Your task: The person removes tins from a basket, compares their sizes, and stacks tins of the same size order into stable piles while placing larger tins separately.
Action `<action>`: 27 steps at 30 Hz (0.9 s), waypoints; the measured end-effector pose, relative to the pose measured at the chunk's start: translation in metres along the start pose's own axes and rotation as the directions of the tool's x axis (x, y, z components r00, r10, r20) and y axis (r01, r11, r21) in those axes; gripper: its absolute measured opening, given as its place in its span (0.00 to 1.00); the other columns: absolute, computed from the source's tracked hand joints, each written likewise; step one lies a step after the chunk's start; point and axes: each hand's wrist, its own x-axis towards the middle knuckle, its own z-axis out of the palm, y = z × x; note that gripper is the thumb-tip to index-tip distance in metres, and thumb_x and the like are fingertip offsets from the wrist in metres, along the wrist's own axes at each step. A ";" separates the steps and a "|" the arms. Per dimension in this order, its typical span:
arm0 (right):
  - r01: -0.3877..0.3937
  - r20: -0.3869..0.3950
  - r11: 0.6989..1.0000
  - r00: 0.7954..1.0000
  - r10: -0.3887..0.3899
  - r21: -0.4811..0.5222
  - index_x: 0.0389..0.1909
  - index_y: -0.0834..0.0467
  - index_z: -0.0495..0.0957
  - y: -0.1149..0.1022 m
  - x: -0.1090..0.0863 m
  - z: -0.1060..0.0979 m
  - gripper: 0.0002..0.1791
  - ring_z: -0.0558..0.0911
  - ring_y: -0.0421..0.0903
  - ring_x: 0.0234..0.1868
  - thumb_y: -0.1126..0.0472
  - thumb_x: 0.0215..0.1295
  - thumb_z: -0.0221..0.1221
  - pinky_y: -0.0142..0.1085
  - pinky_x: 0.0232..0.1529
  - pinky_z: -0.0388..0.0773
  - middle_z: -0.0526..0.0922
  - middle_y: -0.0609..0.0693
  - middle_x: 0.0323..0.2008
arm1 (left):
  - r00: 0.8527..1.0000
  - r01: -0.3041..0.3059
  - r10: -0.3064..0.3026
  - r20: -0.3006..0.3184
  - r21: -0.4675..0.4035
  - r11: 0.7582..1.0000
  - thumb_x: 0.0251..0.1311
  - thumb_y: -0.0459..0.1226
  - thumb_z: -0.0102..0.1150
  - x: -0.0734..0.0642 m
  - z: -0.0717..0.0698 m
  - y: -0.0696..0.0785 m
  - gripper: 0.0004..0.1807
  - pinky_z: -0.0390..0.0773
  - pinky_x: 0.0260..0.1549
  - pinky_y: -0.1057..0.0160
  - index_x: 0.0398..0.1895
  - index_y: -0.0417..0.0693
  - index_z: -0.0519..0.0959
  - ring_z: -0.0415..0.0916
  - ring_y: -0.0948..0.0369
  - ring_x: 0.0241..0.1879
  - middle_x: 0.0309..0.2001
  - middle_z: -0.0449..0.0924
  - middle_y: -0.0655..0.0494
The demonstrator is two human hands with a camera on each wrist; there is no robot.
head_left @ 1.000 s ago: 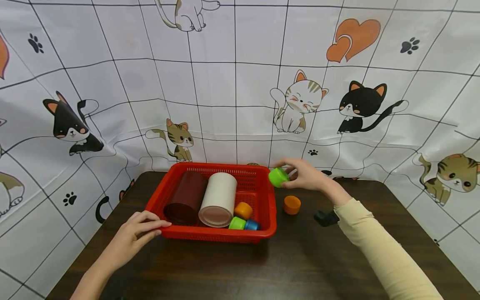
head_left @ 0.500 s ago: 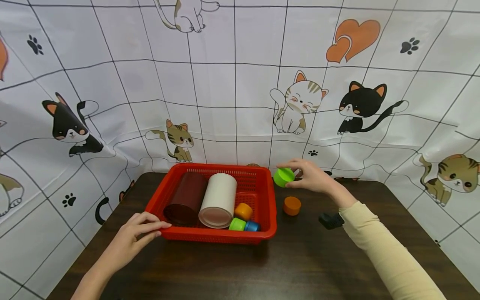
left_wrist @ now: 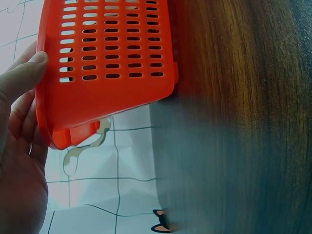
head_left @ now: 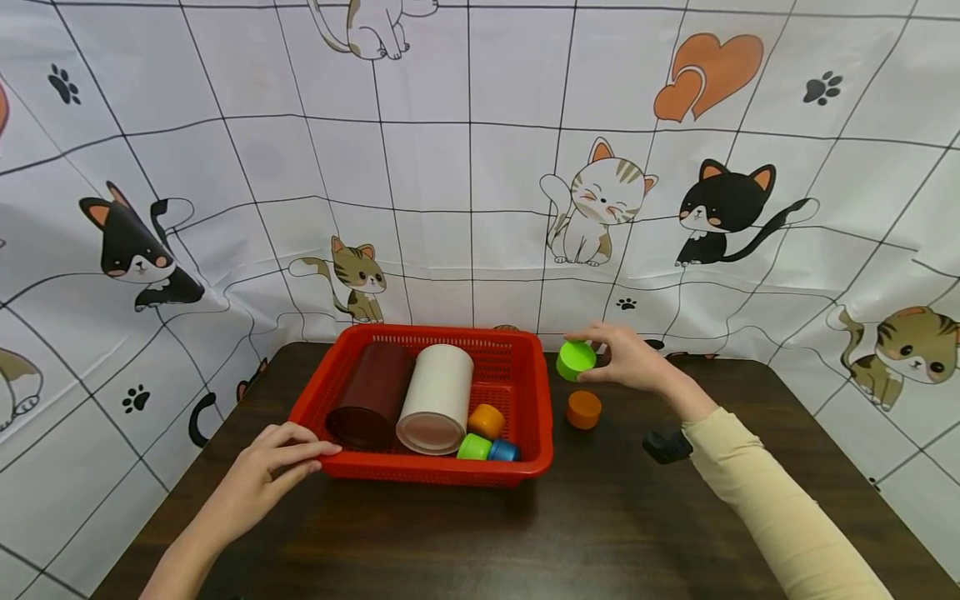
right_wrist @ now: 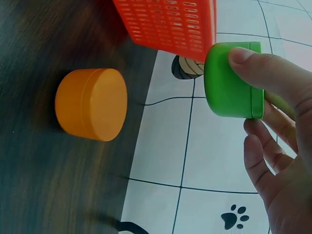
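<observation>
Gripping the basket (head_left: 420,472) at its 8 o'clock corner: left hand (head_left: 272,463), thumb opposite fingers. Green pot (head_left: 576,367) held clear of the table (head_left: 480,546), 12 o'clock from orange pot (head_left: 583,412), lid (head_left: 576,353) up, axis near vertical; right hand (head_left: 628,358) pinches it from 3 o'clock.

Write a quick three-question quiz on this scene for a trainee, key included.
1. True or false: the right hand is holding nothing.
2. Fill in: the left hand grips the red basket by its ____.
3. What colour is the loose container standing on the table beside the basket? A) blue B) orange C) white

Key: 1. False; it holds a green container. 2. rim. 3. B.
</observation>
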 end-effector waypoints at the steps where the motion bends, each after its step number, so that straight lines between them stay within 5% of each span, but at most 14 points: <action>1: -0.008 0.000 1.000 1.000 0.008 -0.005 0.62 0.56 0.77 0.001 -0.001 0.000 0.34 0.77 0.48 0.45 0.60 0.51 0.75 0.43 0.42 0.83 0.80 0.52 0.48 | 1.000 0.001 -0.001 0.000 -0.001 1.000 0.46 0.27 0.72 0.000 0.000 0.000 0.26 0.70 0.38 0.72 0.46 0.66 0.86 0.63 0.75 0.45 0.42 0.76 0.72; 27: -0.129 0.109 0.992 0.986 0.128 0.002 0.62 0.50 0.77 0.023 -0.015 0.011 0.31 0.81 0.45 0.41 0.60 0.55 0.72 0.37 0.42 0.77 0.82 0.51 0.50 | 1.000 0.015 -0.015 0.008 0.010 1.000 0.47 0.28 0.72 0.000 0.000 0.001 0.25 0.70 0.38 0.71 0.46 0.67 0.86 0.63 0.75 0.44 0.41 0.76 0.73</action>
